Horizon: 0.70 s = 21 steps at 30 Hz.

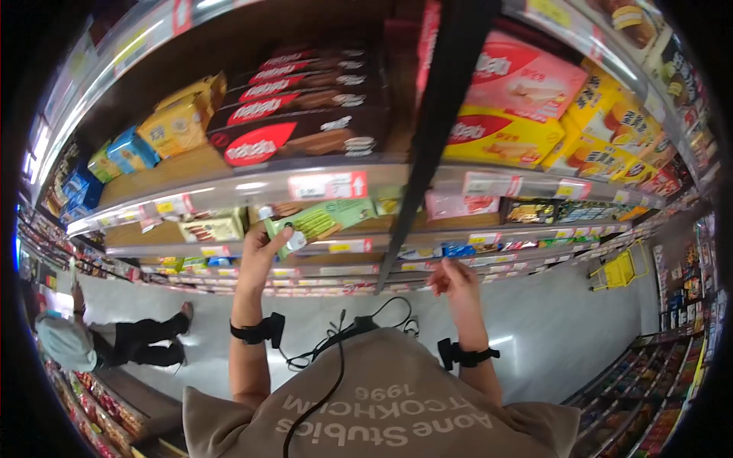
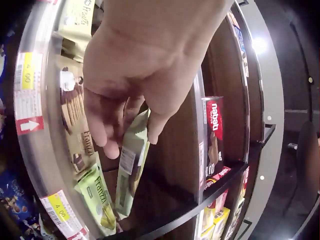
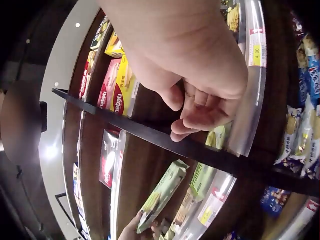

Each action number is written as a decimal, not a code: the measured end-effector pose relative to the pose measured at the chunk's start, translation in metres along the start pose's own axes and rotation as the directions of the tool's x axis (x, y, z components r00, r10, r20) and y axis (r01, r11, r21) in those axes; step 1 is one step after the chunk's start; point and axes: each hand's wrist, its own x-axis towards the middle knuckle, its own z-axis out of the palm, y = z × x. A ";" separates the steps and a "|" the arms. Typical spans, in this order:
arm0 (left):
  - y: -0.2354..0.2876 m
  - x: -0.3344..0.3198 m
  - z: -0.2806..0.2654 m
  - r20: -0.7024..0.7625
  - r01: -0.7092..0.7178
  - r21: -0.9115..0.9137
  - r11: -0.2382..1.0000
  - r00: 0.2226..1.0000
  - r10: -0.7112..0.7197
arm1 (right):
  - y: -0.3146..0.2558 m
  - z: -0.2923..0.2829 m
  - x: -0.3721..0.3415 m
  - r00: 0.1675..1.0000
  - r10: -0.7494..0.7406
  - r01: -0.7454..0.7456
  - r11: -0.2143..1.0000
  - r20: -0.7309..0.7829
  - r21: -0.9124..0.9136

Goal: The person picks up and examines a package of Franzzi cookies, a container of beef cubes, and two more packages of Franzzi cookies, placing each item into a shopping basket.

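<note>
A green snack packet (image 1: 332,221) is pinched at one end by the left hand (image 1: 259,259), thumb on its front. The left wrist view shows the same packet (image 2: 132,165) hanging edge-on from the fingers of the left hand (image 2: 135,75). In the right wrist view the packet (image 3: 162,192) lies tilted above the shelf row, near another green packet (image 3: 204,175). My right hand (image 1: 458,286) hovers by the shelf edge holding nothing, its fingers loosely bent; close up, the right hand (image 3: 200,95) is beside the black upright.
Dark wafer boxes (image 1: 259,141) fill the shelf above, with yellow boxes (image 1: 496,141) right of a black upright (image 1: 435,99). Price tags (image 1: 328,185) line the shelf edges. A person (image 1: 114,340) stands in the aisle at left; a yellow basket cart (image 1: 617,269) is at right.
</note>
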 end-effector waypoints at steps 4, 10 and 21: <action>0.006 0.027 0.018 0.070 0.070 0.060 0.996 0.995 -0.074 | -0.015 -0.012 -0.001 1.000 -0.022 0.022 0.998 0.005 -0.053; -0.011 0.046 0.047 0.129 -0.075 0.200 0.977 0.990 0.050 | -0.001 -0.048 -0.002 0.999 -0.010 0.009 1.000 -0.036 -0.020; -0.020 0.060 0.075 0.090 -0.128 0.612 0.780 0.992 0.092 | 0.012 -0.098 0.003 0.993 -0.022 0.029 0.998 -0.117 0.057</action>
